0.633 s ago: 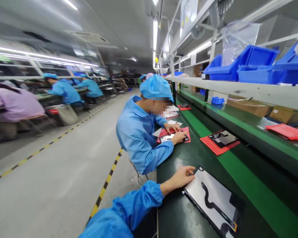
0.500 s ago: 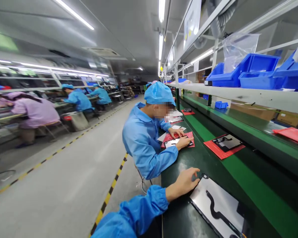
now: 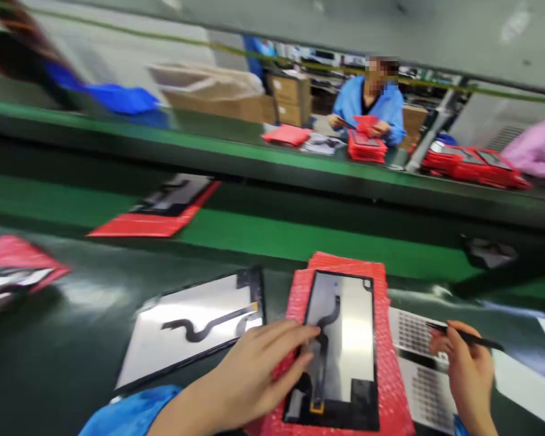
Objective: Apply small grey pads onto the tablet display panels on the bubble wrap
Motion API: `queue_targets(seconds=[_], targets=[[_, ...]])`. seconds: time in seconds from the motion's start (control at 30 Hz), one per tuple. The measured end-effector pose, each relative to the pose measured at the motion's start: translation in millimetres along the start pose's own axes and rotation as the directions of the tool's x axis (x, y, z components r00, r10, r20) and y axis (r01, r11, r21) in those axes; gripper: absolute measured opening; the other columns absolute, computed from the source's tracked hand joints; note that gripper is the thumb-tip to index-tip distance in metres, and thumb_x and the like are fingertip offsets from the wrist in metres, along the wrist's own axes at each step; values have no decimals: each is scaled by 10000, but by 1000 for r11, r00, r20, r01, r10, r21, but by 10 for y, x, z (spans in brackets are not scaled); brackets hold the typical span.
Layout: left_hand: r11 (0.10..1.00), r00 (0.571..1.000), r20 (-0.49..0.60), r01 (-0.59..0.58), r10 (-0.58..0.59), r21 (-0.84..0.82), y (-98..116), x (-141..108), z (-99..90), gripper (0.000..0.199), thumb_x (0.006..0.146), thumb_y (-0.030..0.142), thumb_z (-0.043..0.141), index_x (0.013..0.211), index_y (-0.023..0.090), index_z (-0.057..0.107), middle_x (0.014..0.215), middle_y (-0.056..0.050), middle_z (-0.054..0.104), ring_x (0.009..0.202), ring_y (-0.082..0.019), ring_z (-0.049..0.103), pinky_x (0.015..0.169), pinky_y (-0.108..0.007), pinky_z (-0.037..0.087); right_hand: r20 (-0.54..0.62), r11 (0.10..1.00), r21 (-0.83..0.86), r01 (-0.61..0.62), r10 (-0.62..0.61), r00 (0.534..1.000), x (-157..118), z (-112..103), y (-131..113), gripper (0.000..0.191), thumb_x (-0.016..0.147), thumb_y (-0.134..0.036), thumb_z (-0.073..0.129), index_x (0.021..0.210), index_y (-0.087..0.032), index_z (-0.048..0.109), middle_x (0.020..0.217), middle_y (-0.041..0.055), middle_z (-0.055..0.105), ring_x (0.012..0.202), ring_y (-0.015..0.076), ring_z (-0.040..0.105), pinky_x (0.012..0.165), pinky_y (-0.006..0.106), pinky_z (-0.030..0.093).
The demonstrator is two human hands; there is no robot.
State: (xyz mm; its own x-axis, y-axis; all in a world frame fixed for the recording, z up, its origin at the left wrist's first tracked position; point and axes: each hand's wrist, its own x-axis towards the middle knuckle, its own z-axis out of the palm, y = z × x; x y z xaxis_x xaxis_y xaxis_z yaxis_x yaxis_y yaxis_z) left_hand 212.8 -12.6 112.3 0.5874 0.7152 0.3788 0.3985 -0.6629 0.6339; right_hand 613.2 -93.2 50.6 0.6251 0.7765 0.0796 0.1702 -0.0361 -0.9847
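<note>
The unclenched left hand touches a flat, black-edged silver panel on red bubble-wrap; the right hand grasps a slim black tool over a white, dark-dotted sheet.

The right hand holds a black tool.

You wear a bright blue left sleeve, its cloth loosely creased, at the near left; only a sliver of your blue right sleeve shows at the near right; your left hand and right hand are bare
</note>
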Motion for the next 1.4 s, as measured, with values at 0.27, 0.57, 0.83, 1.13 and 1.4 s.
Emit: queue_targets(seconds=[0.27, 0.57, 0.83, 1.13, 1.4], targets=[[959, 816, 533, -282, 225, 28, 572, 497, 618, 365, 1034, 332, 680, 1396, 281, 669, 1338, -99, 755, 1251, -326, 704, 1105, -458, 586, 75, 987, -95, -128, 135, 988, -28, -461, 31, 520, 866, -663, 858, 1014, -189, 702, 673, 90, 759, 619, 282, 753, 554, 354, 618], [965, 841, 523, -233, 138, 121, 311, 618, 1048, 738, 954, 538, 751, 1545, 136, 572, 1675, -286, 433, 1460, -515, 509, 1135, -695, 481, 289, 989, -101, -108, 133, 948, 290, 76, 106, 527, 925, -708, 779, 1046, -206, 670, 825, 103, 794, 657, 260, 772, 593, 345, 625], [965, 870, 468, -235, 155, 118, 308, 572, 1052, 686, 976, 567, 744, 1515, 165, 611, 1638, -230, 514, 1463, -446, 543, 1177, -576, 473, 299, 979, -142, -146, 183, 937, 521, 174, 283, 548, 913, -733, 774, 1007, -212, 636, 743, 86, 768, 597, 250, 741, 536, 328, 596], [902, 845, 483, -371, 230, 220, 196, 528, 1063, 686, 1030, 657, 626, 1454, 118, 629, 1634, -203, 533, 1429, -376, 565, 1145, -506, 482, 292, 970, -165, -177, 219, 931, 517, 161, 281, 544, 892, -695, 826, 1013, -196, 648, 724, 85, 767, 585, 237, 730, 532, 306, 580], [927, 846, 491, -331, 209, 176, 286, 625, 844, 612, 1015, 558, 715, 1459, 148, 626, 1621, -144, 557, 1466, -341, 520, 1189, -471, 463, 342, 973, -126, -195, 227, 912, 573, 131, 175, 473, 915, -642, 834, 939, -197, 675, 729, 90, 777, 589, 228, 734, 547, 295, 581]])
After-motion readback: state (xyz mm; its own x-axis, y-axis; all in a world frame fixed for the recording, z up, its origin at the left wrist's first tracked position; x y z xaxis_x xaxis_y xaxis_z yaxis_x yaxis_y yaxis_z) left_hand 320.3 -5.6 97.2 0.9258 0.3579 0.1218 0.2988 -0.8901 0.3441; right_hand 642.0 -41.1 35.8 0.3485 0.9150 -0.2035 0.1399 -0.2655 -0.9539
